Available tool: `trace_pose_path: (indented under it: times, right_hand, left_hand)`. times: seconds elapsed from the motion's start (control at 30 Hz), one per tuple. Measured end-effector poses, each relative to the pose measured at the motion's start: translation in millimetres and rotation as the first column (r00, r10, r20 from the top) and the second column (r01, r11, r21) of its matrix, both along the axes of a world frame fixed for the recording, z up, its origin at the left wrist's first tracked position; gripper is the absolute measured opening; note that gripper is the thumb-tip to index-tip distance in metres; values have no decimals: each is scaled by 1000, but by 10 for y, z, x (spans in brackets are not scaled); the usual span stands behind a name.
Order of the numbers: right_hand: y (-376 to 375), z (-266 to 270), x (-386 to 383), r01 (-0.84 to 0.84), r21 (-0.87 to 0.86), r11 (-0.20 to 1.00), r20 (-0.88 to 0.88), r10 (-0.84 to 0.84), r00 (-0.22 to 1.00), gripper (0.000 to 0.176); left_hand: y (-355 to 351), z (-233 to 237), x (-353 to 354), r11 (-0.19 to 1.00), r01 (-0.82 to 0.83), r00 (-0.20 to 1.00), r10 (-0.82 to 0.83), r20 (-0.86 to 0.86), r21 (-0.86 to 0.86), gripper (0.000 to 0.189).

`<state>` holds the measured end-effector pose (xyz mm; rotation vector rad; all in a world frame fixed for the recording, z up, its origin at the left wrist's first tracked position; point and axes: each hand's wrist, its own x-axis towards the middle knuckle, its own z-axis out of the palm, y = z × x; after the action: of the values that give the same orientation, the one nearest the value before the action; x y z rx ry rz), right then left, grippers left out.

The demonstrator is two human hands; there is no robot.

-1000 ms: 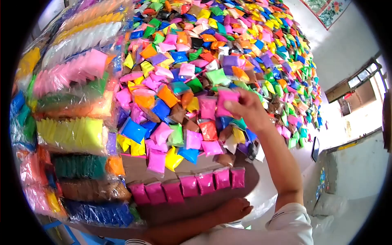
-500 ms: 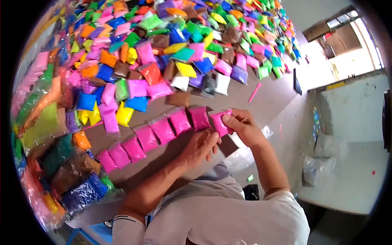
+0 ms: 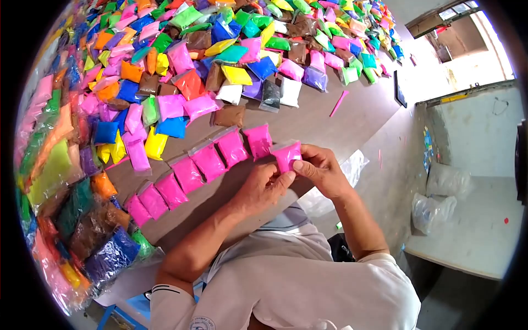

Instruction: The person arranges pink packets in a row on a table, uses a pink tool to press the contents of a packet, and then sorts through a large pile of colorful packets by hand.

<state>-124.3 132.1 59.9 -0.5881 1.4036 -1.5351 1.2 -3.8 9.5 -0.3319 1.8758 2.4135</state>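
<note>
I see both hands pinching one soft, glossy magenta pouch (image 3: 287,155): left hand (image 3: 263,188) and right hand (image 3: 322,171) fingers clamped on it, beside a row of pillow-shaped magenta pouches (image 3: 209,162) on the brown table (image 3: 324,124).

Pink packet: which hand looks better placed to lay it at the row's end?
Probably right: the right hand pinches the pink packet from the outer side; the left hand touches its lower corner.

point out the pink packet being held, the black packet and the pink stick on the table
held pink packet (image 3: 287,154): head view, middle of its pink face.
black packet (image 3: 270,94): head view, its centre.
pink stick (image 3: 339,103): head view, halfway along it.
</note>
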Motion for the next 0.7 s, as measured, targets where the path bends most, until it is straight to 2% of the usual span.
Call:
trace_pose_path:
  times: [0.03, 0.13, 0.3, 0.33, 0.47, 0.57, 0.6, 0.63, 0.67, 0.7]
  right_hand:
    - [20, -23, -7, -2, 0, 1000, -7, 2, 1000, 23]
    - [95, -140, -40, 1, 0, 1000, -45, -1, 999, 22]
    - [124, -163, -15, 45, 38, 998, -117, -40, 992, 23]
    - [88, -77, 9, 56, 81, 995, -71, -51, 996, 20]
    - [184, -86, -62, -15, 261, 965, -108, 45, 993, 17]
    - [178, -99, 49, 93, 153, 984, -207, -60, 976, 19]
    - [196, -90, 77, 115, 164, 980, -185, -84, 979, 20]
    - [251, -79, 69, 85, 188, 978, -135, -60, 989, 21]
    - [271, -69, 95, 87, 185, 979, -107, -68, 992, 19]
    - [325, -140, 106, 106, 179, 978, -209, -68, 976, 19]
  left_hand:
    - [-10, 28, 6, 999, 5, 999, -7, 54, 46, 31]
    - [30, -80, -18, 988, 22, 995, -35, -90, -151, 33]
    - [16, -20, -7, 984, 27, 989, -52, -138, -178, 34]
    - [23, -20, -8, 983, 18, 987, -47, -156, -185, 34]
    - [104, -146, -18, 926, -56, 947, -68, -313, -372, 31]
    - [27, -33, 1, 952, 45, 976, -106, -190, -302, 30]
    - [32, -116, -9, 953, 106, 983, -143, -113, -284, 28]
    - [47, -28, -3, 984, 63, 986, -87, -142, -167, 26]
    - [86, -27, 11, 982, 24, 980, -60, -190, -188, 26]
    - [102, -38, 18, 977, -19, 970, -34, -239, -215, 25]
